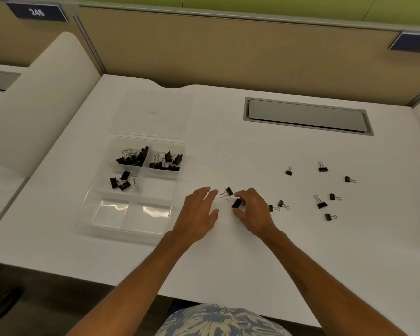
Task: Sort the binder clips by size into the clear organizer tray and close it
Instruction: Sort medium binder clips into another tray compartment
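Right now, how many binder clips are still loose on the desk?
10: two at the hands, two just right, six farther right. The hands may hide more.

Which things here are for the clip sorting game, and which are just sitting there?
For the job: organizer tray, its lid, sorted clips, loose clips, the clip in the right hand, left hand.

Just there: grey desk hatch, number sign.
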`<state>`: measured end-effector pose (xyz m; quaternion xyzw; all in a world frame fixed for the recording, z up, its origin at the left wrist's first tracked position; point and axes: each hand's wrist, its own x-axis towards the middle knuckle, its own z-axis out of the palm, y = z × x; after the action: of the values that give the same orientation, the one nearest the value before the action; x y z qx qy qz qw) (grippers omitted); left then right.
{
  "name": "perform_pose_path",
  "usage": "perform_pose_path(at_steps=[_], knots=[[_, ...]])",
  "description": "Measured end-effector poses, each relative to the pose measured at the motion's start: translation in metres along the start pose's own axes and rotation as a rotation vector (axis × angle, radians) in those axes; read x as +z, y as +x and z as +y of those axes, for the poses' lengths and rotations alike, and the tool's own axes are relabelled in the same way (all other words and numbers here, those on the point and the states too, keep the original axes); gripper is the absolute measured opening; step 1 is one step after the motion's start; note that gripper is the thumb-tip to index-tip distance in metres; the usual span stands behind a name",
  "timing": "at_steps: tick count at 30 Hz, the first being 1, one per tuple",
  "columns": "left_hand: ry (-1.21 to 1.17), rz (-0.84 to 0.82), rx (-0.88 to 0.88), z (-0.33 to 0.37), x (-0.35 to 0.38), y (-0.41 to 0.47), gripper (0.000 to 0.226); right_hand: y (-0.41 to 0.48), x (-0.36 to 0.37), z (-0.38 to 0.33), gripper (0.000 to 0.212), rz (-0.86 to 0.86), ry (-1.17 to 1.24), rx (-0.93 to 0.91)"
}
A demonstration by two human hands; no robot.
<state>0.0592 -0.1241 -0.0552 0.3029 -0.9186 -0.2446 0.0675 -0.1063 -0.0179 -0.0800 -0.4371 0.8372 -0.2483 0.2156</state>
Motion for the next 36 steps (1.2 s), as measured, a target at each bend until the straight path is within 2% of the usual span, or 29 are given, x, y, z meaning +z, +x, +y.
perform_pose_path(at_steps=[4, 8, 11, 17, 25, 30, 36], knots=[[0.019, 0.149, -0.017, -0.013, -0.018, -0.003, 0.051, 0.004, -0.003, -0.024, 0.033, 0.068, 0.206, 0.066], [0.023, 0.258, -0.115, -0.035, -0.041, -0.004, 0.049, 0.013, -0.003, -0.066, 0.033, 0.052, 0.340, 0.081], [0.033, 0.299, -0.172, -0.058, -0.061, -0.007, 0.049, 0.021, 0.002, -0.102, 0.032, -0.008, 0.443, 0.060], [0.034, 0.329, -0.283, -0.119, -0.100, -0.020, 0.050, 0.045, 0.033, -0.173, 0.033, -0.092, 0.503, -0.003], [0.028, 0.323, -0.354, -0.190, -0.140, -0.045, 0.050, 0.075, 0.090, -0.246, 0.043, -0.132, 0.359, -0.122], [0.048, 0.276, -0.355, -0.221, -0.151, -0.051, 0.051, 0.088, 0.121, -0.274, 0.030, -0.142, 0.145, -0.191], [0.051, 0.256, -0.343, -0.239, -0.157, -0.050, 0.051, 0.097, 0.139, -0.284, 0.036, -0.190, -0.042, -0.246]])
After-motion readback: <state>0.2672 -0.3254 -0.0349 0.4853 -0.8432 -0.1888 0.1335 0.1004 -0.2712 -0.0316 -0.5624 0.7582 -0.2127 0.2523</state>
